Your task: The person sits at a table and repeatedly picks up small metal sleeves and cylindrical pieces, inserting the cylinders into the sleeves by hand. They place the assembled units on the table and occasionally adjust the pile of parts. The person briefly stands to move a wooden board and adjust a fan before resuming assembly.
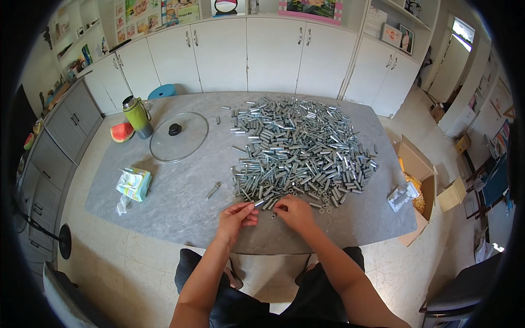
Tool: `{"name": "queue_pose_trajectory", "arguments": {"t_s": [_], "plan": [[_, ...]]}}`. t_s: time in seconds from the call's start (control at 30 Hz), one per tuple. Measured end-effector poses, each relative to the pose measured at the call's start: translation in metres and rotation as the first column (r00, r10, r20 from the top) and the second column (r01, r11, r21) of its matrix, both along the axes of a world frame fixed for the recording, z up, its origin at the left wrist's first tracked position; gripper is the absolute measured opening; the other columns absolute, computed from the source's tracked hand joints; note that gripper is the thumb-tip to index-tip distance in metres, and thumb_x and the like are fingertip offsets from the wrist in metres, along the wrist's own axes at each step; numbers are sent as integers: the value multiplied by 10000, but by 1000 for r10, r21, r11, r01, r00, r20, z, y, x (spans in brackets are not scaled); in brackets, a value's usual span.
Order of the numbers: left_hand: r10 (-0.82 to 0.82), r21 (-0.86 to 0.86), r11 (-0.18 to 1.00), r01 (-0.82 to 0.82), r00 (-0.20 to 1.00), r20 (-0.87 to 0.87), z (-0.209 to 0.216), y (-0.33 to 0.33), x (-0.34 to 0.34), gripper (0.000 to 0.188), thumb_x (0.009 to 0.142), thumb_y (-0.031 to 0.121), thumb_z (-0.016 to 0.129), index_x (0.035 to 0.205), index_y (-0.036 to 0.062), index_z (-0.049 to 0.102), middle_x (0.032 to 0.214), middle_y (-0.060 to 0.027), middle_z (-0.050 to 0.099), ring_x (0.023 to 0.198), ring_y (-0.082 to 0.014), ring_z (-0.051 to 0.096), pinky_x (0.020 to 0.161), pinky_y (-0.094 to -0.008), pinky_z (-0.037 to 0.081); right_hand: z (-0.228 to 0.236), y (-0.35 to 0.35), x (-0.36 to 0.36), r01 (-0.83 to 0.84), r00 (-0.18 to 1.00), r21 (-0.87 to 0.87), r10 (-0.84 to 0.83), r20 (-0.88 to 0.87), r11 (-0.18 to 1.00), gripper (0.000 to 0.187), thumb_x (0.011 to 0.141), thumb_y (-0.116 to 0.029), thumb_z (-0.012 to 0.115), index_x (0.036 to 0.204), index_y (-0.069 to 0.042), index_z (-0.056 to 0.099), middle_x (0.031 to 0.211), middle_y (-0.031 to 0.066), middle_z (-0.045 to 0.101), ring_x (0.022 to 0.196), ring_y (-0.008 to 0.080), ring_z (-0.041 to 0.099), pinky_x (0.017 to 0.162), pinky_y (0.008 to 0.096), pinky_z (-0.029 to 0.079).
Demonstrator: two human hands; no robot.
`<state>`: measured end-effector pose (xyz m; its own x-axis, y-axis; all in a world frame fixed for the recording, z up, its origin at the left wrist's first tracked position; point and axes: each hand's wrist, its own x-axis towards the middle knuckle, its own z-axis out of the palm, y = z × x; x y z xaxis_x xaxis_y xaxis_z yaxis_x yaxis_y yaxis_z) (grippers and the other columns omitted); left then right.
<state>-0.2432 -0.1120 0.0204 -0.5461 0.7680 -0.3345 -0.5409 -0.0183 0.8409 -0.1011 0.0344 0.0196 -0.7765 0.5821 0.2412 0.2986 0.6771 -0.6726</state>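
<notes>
A wide heap of silvery metal sleeves and bolts (pixel 301 147) covers the right half of the grey table. At its near edge, my left hand (pixel 236 217) pinches a short metal sleeve (pixel 258 203) between thumb and fingertips. Just right of it, my right hand (pixel 295 212) has its fingers drawn together at the edge of the heap; what they hold, if anything, is hidden. Small nuts and washers (pixel 326 208) lie beside the right hand, and a single nut (pixel 273 216) sits in front of its fingertips. Apart from the heap, left of my hands, lies one bolt with fittings (pixel 213 189).
On the left of the table (pixel 180 188) are a glass lid (pixel 179 143), a green bottle (pixel 136 116), a watermelon piece (pixel 121 132) and a wipes pack (pixel 134 183). A clear plastic package (pixel 402 196) rests at the right edge, by an open cardboard box (pixel 429 175) on the floor.
</notes>
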Motion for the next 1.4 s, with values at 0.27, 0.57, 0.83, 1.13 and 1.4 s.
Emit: {"name": "queue_pose_trajectory", "arguments": {"t_s": [0.27, 0.57, 0.83, 1.13, 1.4], "plan": [[-45, -33, 998, 45, 999, -1, 4, 0, 1, 232, 836, 126, 649, 996, -40, 622, 841, -137, 659, 645, -167, 630, 585, -272, 551, -11, 7, -3, -139, 953, -497, -19, -301, 857, 150, 819, -156, 662, 897, -28, 672, 776, 31, 599, 663, 91, 521, 607, 230, 423], [-98, -92, 991, 100, 995, 30, 9, 0, 5, 245, 828, 143, 661, 987, -40, 624, 822, -130, 653, 657, -177, 631, 591, -274, 551, 5, 2, -3, -122, 965, -430, 5, -263, 894, 166, 823, -161, 657, 906, -17, 660, 780, 34, 594, 649, 93, 516, 587, 229, 416], [-74, -60, 995, 79, 994, 82, 8, -1, 4, 260, 836, 156, 654, 999, -42, 612, 835, -141, 653, 670, -189, 632, 600, -282, 554, 18, -6, -2, -204, 950, -399, 81, -303, 894, 196, 804, -178, 681, 911, -17, 652, 790, 31, 598, 654, 91, 524, 585, 230, 427], [-45, -14, 999, 47, 993, 107, 2, -1, -1, 261, 837, 159, 653, 1010, -31, 603, 851, -145, 654, 681, -193, 635, 610, -297, 559, 9, -2, 10, -185, 975, -34, 188, 117, 982, 214, 724, -224, 713, 893, -102, 662, 843, 49, 621, 705, 177, 603, 608, 284, 469], [-47, 80, 996, 33, 982, 180, 6, -5, -2, 199, 843, 155, 645, 955, -4, 602, 826, -118, 650, 668, -167, 628, 590, -271, 550, 7, -1, 7, -113, 993, -161, 117, 15, 980, 182, 740, -172, 711, 899, -92, 672, 855, 35, 619, 730, 141, 593, 627, 253, 456]]}}
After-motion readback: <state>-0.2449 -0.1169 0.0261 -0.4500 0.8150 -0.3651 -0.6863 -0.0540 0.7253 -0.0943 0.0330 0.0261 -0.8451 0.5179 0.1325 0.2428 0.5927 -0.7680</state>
